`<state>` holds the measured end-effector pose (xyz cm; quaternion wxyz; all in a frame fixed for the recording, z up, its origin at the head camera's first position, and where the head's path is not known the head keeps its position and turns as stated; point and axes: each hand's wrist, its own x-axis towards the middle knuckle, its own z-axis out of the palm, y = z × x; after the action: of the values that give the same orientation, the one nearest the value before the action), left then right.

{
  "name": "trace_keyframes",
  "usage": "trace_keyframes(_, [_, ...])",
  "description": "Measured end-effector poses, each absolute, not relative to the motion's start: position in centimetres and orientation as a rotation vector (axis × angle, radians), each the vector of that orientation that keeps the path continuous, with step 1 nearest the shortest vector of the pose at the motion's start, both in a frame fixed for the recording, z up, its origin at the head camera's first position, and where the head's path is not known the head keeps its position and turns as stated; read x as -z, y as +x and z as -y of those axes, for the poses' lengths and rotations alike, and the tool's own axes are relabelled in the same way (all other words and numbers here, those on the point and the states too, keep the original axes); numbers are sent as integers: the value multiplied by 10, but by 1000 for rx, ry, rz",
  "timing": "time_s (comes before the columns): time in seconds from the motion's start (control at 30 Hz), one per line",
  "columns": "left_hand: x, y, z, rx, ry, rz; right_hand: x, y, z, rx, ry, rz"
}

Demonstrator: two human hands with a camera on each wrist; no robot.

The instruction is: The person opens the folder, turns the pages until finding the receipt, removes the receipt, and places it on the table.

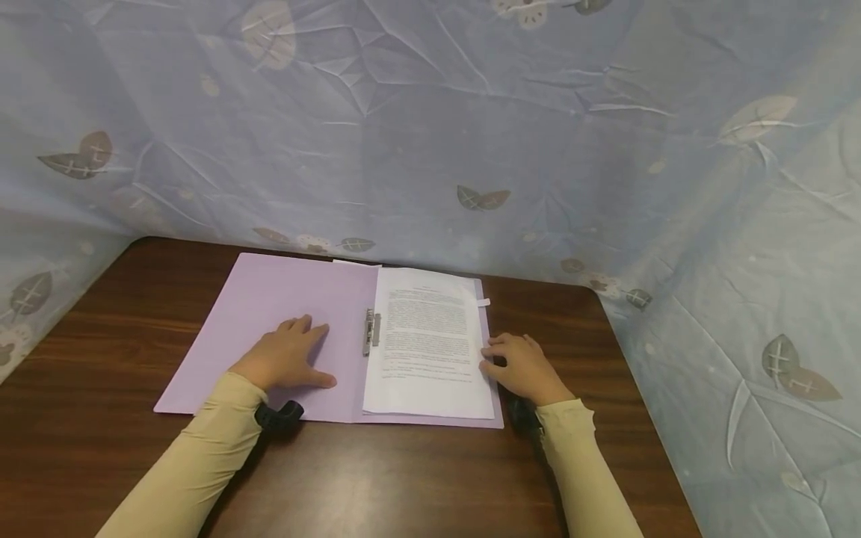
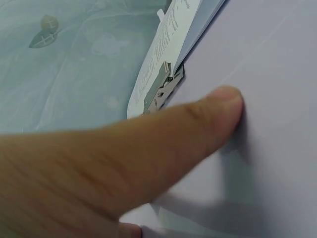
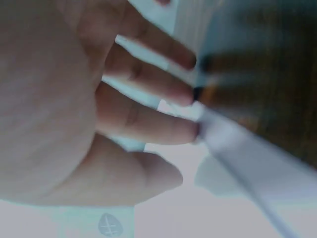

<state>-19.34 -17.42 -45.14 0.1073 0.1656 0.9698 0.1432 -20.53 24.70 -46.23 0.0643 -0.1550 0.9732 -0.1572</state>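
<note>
A lilac folder (image 1: pixel 222 351) lies spread flat on the table, with printed sheets (image 1: pixel 427 336) on its right side. A metal clip (image 1: pixel 371 332) sits by the spine along the sheets' left edge. My left hand (image 1: pixel 285 360) rests on the left cover, fingers spread and thumb out toward the spine. Up close in the left wrist view, that thumb (image 2: pixel 188 124) crosses in front of the metal clip (image 2: pixel 161 91). At the sheets' right edge, my right hand (image 1: pixel 523 366) has relaxed fingers touching the folder's border (image 3: pixel 267 153), holding nothing visible.
The dark wooden table (image 1: pixel 377 486) carries the folder. A patterned blue-grey cloth (image 1: pixel 403 149) hangs behind the table and along its sides. A small white tab (image 1: pixel 483 302) sticks out at the folder's right edge. Dark bands (image 1: pixel 279 417) sit at the wrists.
</note>
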Motion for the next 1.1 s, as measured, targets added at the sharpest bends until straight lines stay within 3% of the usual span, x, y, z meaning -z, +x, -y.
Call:
trace_keyframes(0.67, [454, -185, 144, -420, 616, -2817, 436, -201, -260, 266, -117, -2928])
trace_keyframes(1.1, [452, -185, 151, -448, 490, -2831, 439, -200, -265, 344, -116, -2902])
